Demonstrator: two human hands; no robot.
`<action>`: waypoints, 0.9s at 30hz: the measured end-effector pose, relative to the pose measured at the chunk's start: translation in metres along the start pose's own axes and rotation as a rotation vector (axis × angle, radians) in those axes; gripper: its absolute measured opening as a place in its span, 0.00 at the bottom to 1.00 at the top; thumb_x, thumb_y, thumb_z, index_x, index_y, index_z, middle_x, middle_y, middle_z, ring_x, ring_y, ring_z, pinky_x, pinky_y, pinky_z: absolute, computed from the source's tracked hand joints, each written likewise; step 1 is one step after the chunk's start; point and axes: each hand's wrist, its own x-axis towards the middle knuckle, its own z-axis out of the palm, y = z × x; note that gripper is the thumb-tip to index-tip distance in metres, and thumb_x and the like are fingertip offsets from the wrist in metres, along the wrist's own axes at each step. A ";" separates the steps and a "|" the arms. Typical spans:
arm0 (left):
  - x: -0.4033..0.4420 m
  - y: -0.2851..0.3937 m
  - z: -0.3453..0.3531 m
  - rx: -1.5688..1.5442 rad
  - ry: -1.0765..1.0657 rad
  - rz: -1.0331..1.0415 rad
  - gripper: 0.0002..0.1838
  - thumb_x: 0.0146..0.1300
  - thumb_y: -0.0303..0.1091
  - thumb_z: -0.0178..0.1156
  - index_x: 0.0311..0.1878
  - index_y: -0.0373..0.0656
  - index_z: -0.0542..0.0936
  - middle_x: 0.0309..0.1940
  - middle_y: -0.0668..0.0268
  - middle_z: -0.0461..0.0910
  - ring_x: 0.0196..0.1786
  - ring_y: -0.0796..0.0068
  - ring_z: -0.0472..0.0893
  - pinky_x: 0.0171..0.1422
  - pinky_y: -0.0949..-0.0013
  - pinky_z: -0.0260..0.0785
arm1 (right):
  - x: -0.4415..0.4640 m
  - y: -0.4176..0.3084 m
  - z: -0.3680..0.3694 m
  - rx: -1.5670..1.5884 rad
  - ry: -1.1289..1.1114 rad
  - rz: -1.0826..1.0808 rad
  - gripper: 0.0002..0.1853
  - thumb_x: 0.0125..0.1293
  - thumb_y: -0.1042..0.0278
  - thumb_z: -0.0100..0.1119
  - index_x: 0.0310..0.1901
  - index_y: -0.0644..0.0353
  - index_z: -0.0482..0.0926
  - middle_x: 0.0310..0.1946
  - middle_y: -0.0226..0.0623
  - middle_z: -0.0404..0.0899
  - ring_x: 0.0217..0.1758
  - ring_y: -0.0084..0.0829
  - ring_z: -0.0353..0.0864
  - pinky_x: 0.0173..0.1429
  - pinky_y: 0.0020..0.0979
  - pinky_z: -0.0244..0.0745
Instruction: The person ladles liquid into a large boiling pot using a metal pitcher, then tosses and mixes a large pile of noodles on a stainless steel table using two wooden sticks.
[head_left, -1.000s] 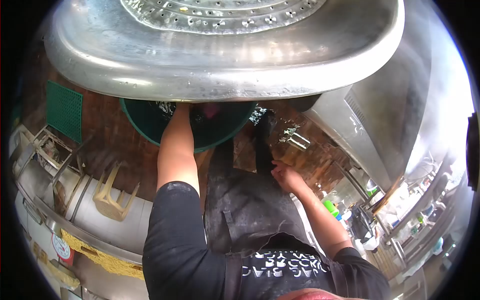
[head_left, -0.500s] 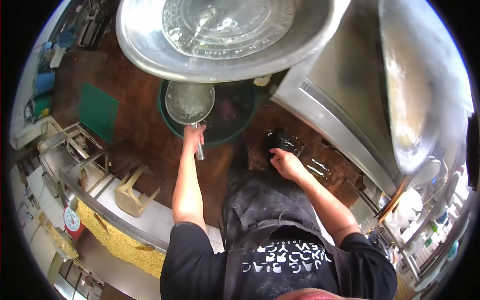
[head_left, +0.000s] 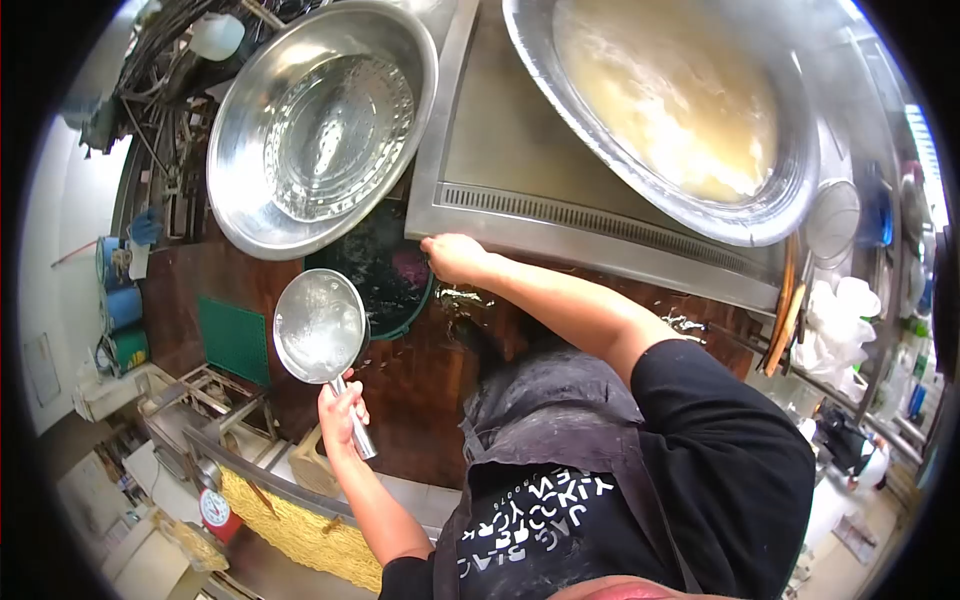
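Note:
My left hand [head_left: 343, 410] is wrapped round the tube handle of a round metal dipper [head_left: 318, 335]. Its shallow bowl is shiny and looks wet inside. My right hand [head_left: 457, 258] is curled closed by the front corner of a steel stove counter [head_left: 590, 230]; anything inside its fingers is hidden. Above the dipper is a wide steel basin [head_left: 240, 170] with clear liquid in it. Partly under that basin, a dark green tub [head_left: 405, 325] on the floor holds dark water and a pinkish thing [head_left: 410, 268].
A large pan [head_left: 690, 215] of steaming, cloudy liquid stands on the counter at the right. A green mat [head_left: 233, 340] lies at the left. Yellow noodles [head_left: 290, 530] fill a tray at the lower left, beside a red scale [head_left: 216, 513]. The brown floor is wet.
The view has turned right, bringing the steaming pan into fuller sight. The dipper is now lower left, clear of the tub. My right hand has moved forward and left to the counter's corner.

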 end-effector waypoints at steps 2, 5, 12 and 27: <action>-0.019 0.020 0.019 0.031 -0.024 0.023 0.22 0.59 0.30 0.66 0.55 0.36 0.72 0.23 0.70 0.69 0.18 0.81 0.71 0.18 0.72 0.67 | 0.008 -0.002 -0.016 -0.019 0.052 0.029 0.13 0.61 0.69 0.57 0.45 0.65 0.80 0.40 0.54 0.85 0.49 0.53 0.84 0.53 0.50 0.80; -0.036 0.060 0.054 0.194 -0.056 0.062 0.19 0.59 0.30 0.67 0.51 0.37 0.73 0.24 0.70 0.71 0.18 0.81 0.71 0.18 0.73 0.68 | 0.016 -0.001 -0.039 -0.074 0.118 0.052 0.13 0.60 0.71 0.56 0.45 0.65 0.82 0.40 0.52 0.85 0.49 0.50 0.86 0.55 0.46 0.82; -0.012 0.131 0.114 0.755 0.012 0.242 0.17 0.60 0.32 0.67 0.46 0.35 0.71 0.23 0.68 0.74 0.18 0.81 0.74 0.20 0.72 0.70 | 0.036 0.022 -0.071 -0.236 0.147 0.216 0.15 0.57 0.57 0.63 0.42 0.55 0.88 0.47 0.44 0.87 0.49 0.43 0.88 0.54 0.42 0.83; 0.073 0.197 0.125 1.377 0.319 0.989 0.12 0.67 0.29 0.49 0.45 0.31 0.78 0.38 0.43 0.85 0.43 0.44 0.86 0.50 0.49 0.80 | -0.040 0.078 -0.067 -0.301 0.721 0.317 0.11 0.60 0.70 0.58 0.44 0.61 0.80 0.44 0.50 0.78 0.53 0.52 0.78 0.55 0.51 0.77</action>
